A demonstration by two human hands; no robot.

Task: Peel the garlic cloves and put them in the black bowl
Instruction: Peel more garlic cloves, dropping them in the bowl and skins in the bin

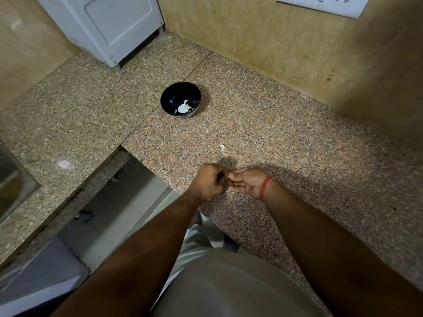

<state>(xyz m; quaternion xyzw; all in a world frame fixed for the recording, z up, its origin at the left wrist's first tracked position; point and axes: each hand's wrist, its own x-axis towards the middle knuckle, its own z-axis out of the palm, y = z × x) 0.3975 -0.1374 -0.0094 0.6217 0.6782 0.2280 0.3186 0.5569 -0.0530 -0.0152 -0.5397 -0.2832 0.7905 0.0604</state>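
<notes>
L hand (209, 181) & R hand (246, 182) meet low over tabletop (263, 133), near its front edge. L grip: fingers curled tight, knuckles up, tips against R fingertips. R grip: palm up, fingers loosely bent toward L. Prob. a clove pinched between them, mid-peel, but the clove itself is hidden, so can't tell what either grip is clamped on, or if on anything. Red thread on R wrist.

Bowl (180, 99): black, upright, well beyond hands toward back wall. Pale pieces (183, 108) on its bottom, look like peeled cloves; count unclear. Skin scrap (222, 146) loose on tabletop betw. bowl & hands.

Risks, my read:
- Hands sit just beside tabletop's left-front corner, open floor below. A slippery clove popping out of the pinch could drop off the edge.
- Bowl is a reach away; a toss instead of a carry could miss or bounce out.
- Skin bits may stick to fingers & end up in bowl w/ clove.
- Speckled stone hides small scraps and cloves, easy to lose one.

Writing: none legible. White appliance (103, 26) at back left & switch plate (325, 3) top right show no readable brand or label.
</notes>
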